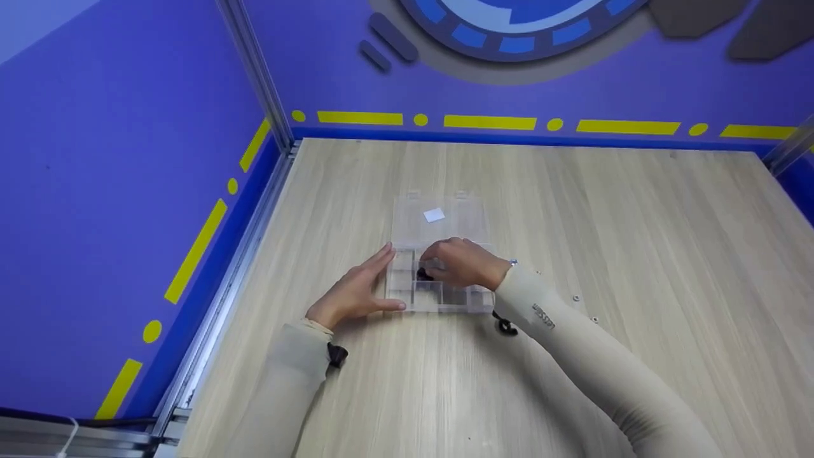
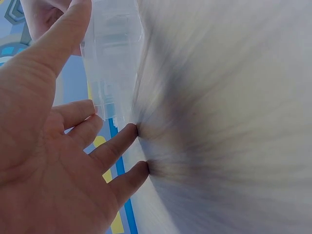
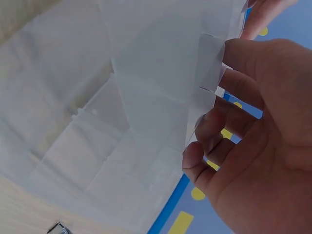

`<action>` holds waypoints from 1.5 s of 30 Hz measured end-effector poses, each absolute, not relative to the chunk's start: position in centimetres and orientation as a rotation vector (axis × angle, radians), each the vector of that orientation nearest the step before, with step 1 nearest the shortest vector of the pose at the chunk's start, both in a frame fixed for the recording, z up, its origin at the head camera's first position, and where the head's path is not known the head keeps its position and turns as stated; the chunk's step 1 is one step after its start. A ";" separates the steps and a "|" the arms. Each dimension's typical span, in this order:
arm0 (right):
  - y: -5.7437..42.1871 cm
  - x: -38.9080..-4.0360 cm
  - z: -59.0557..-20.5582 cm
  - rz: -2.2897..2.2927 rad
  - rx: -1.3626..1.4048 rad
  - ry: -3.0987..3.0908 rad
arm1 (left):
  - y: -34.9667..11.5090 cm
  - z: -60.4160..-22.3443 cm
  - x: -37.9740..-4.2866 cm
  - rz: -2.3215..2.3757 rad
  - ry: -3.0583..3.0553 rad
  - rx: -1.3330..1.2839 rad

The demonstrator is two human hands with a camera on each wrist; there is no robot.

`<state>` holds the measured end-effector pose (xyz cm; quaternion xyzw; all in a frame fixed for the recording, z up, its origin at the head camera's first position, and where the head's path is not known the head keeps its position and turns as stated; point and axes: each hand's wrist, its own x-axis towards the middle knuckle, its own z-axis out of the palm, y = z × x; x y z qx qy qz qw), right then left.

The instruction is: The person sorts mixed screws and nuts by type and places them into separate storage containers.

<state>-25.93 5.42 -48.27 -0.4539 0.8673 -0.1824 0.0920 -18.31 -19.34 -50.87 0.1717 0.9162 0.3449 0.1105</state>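
Divided box point(image 1: 400, 280) open; nut-like pieces point(image 1: 577, 298) still outside, on table point(image 1: 381, 394). Left grip point(image 1: 358, 289) wide alongside; right grip point(image 1: 464, 262) inside, hold unclear.

The clear compartment box point(image 1: 445, 310) sits open on the wooden tabletop point(image 1: 668, 222), nearer the left edge than the right, its lid point(image 1: 407, 219) laid back toward the far edge and bearing a white label point(image 1: 434, 215). The left hand point(image 1: 357, 286) rests against the box's left side, thumb at the near left corner; the right hand point(image 1: 463, 262) reaches over the compartments, fingertips partly hidden. Small metal parts point(image 1: 576, 298) lie apart, toward the tabletop's right edge.
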 end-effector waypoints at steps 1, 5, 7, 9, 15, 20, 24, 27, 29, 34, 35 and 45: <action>5.5 -25.9 -48.3 -0.546 -1.354 2.578 | -19.3 -50.9 -18.3 1.012 2.694 0.506; 5.5 -25.9 -48.4 -0.547 -1.348 2.584 | -19.3 -50.9 -18.3 1.013 2.695 0.506; 5.6 -25.9 -48.4 -0.548 -1.348 2.583 | -19.3 -50.8 -18.3 1.012 2.691 0.501; 5.7 -25.9 -48.3 -0.572 -1.348 2.572 | -19.3 -50.8 -18.3 1.014 2.686 0.494; 6.8 -26.2 -47.5 -0.719 -1.367 2.589 | -19.4 -50.9 -18.4 1.025 2.684 0.482; 9.4 -26.3 -46.8 -0.782 -1.334 2.679 | -19.3 -50.8 -18.4 1.019 2.688 0.498; 11.7 -26.4 -46.6 -0.807 -1.289 2.704 | -19.3 -50.8 -18.4 1.012 2.690 0.497; 13.5 -26.3 -46.6 -0.801 -1.247 2.726 | -19.3 -50.7 -18.3 1.014 2.689 0.483; 14.5 -26.3 -46.8 -0.785 -1.220 2.745 | -19.3 -50.8 -18.3 1.015 2.689 0.474; 16.5 -26.2 -47.5 -0.765 -1.173 2.770 | -19.3 -50.8 -18.3 1.017 2.690 0.453; 16.8 -26.2 -47.7 -0.762 -1.162 2.773 | -19.3 -50.8 -18.2 1.016 2.690 0.448; 18.9 -26.1 -49.4 -0.772 -1.007 2.813 | -19.1 -50.6 -18.2 1.003 2.696 0.470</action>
